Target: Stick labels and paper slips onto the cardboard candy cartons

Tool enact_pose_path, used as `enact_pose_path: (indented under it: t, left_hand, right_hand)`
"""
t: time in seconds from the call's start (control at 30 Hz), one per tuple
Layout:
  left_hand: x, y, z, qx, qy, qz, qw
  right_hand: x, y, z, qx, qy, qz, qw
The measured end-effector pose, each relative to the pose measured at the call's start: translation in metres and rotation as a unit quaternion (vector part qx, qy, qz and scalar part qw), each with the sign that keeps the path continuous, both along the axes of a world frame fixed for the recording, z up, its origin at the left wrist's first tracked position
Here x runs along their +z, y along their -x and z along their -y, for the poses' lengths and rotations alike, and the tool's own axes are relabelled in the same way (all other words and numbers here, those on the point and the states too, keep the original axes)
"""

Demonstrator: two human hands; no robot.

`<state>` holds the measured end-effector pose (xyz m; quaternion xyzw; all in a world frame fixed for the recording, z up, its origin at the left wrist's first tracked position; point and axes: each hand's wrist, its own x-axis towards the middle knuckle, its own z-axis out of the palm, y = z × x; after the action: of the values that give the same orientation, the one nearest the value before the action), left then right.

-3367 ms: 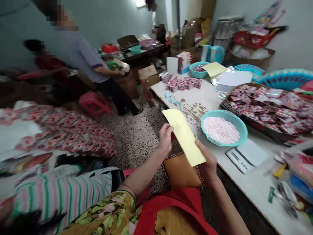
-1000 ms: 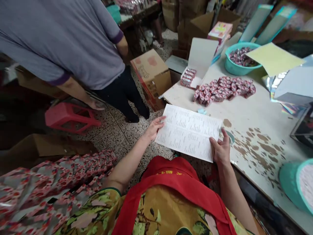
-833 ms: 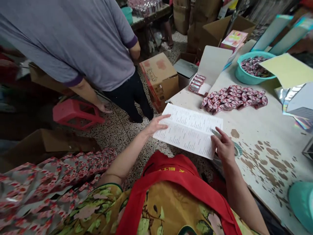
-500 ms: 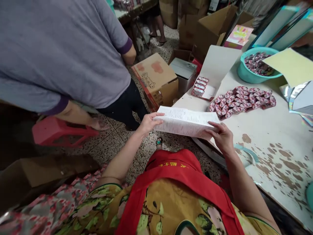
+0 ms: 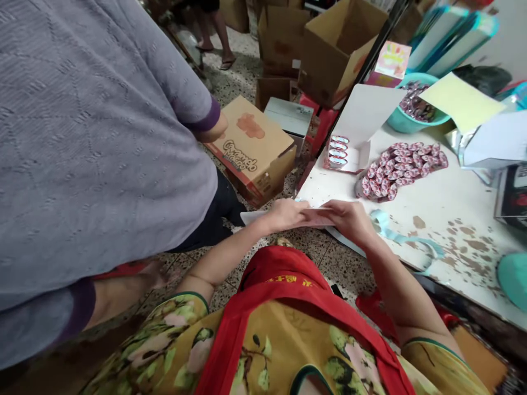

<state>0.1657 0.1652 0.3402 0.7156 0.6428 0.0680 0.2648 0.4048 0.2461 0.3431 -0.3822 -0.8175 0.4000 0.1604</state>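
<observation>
Between my two hands is a folded sheet of printed paper [image 5: 252, 218], seen nearly edge-on in front of the red apron [image 5: 284, 274]. My left hand [image 5: 287, 213] is closed on its middle, with the paper's left end sticking out past the wrist. My right hand [image 5: 345, 218] pinches the paper's right part, close beside the left. Just beyond the right hand, the white table [image 5: 329, 186] carries a cluster of small pink-and-silver wrapped packets [image 5: 401, 164] and an open white box [image 5: 362, 151] with several packets in it.
A co-worker in a grey shirt [image 5: 102, 137] stands close on my left. A cardboard carton [image 5: 251, 142] sits on the floor ahead. On the table are a turquoise basin [image 5: 405, 122] of packets, a yellow sheet [image 5: 461, 101] and a light-blue strip [image 5: 395, 235].
The paper was held out wide, one hand at each end; now my hands have come together and it is seen edge-on. The co-worker appears nearer, and my view has shifted.
</observation>
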Motion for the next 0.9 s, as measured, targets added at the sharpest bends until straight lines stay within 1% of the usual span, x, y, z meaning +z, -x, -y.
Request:
enact_pose_path:
  t: [0.03,0.07,0.1,0.17,0.23,0.3,0.33,0.37,0.4,0.47,0.5,0.57,0.67,0.73,0.8,0.87,0.9]
  left_hand:
    - [-0.007,0.004,-0.008,0.005,0.034,0.001,0.999]
    - [-0.015,0.012,-0.014,0.025,0.053,0.007,0.998]
    - [-0.025,0.022,-0.017,0.045,0.061,0.026,0.997]
    - [-0.045,0.046,-0.017,0.074,0.079,0.104,0.989]
    - [-0.064,0.066,-0.015,0.083,0.134,0.204,0.966]
    - [-0.079,0.078,-0.014,0.098,0.198,0.264,0.939]
    - [-0.085,0.08,-0.015,0.105,0.22,0.265,0.933]
    - [-0.09,0.08,-0.017,0.109,0.229,0.249,0.935]
    - [-0.094,0.077,-0.02,0.108,0.222,0.226,0.942]
    - [-0.099,0.065,-0.033,0.098,0.172,0.19,0.961]
    - [-0.101,0.054,-0.041,0.092,0.144,0.193,0.966]
    - [-0.104,0.024,-0.063,0.075,0.103,0.231,0.965]
    - [-0.113,-0.027,-0.103,0.046,0.083,0.255,0.962]
    - [-0.122,-0.054,-0.129,0.048,0.086,0.255,0.962]
    - [-0.132,-0.07,-0.15,0.077,0.099,0.269,0.955]
    - [-0.142,-0.077,-0.164,0.11,0.117,0.3,0.94]
    - [-0.146,-0.079,-0.169,0.123,0.125,0.316,0.932]
  right_hand:
    - [-0.003,0.0,-0.008,-0.037,0.027,-0.017,0.999]
    - [-0.009,-0.004,-0.017,-0.085,0.06,-0.04,0.994]
    - [-0.018,-0.009,-0.026,-0.136,0.094,-0.065,0.984]
    - [-0.038,-0.023,-0.04,-0.214,0.165,-0.113,0.956]
    - [-0.059,-0.032,-0.046,-0.251,0.236,-0.149,0.927]
    - [-0.076,-0.033,-0.046,-0.274,0.293,-0.174,0.899]
    - [-0.083,-0.031,-0.045,-0.29,0.313,-0.183,0.886]
    - [-0.089,-0.027,-0.044,-0.308,0.327,-0.192,0.873]
    - [-0.095,-0.024,-0.043,-0.325,0.334,-0.2,0.862]
    - [-0.107,-0.016,-0.045,-0.353,0.338,-0.217,0.845]
    - [-0.113,-0.013,-0.047,-0.36,0.336,-0.223,0.841]
    - [-0.124,-0.009,-0.053,-0.364,0.333,-0.23,0.839]
    - [-0.139,-0.014,-0.065,-0.36,0.339,-0.223,0.84]
    - [-0.145,-0.026,-0.071,-0.357,0.369,-0.225,0.828]
    - [-0.149,-0.042,-0.073,-0.345,0.429,-0.249,0.797]
    - [-0.153,-0.054,-0.068,-0.335,0.487,-0.29,0.752]
    - [-0.155,-0.057,-0.063,-0.337,0.505,-0.31,0.732]
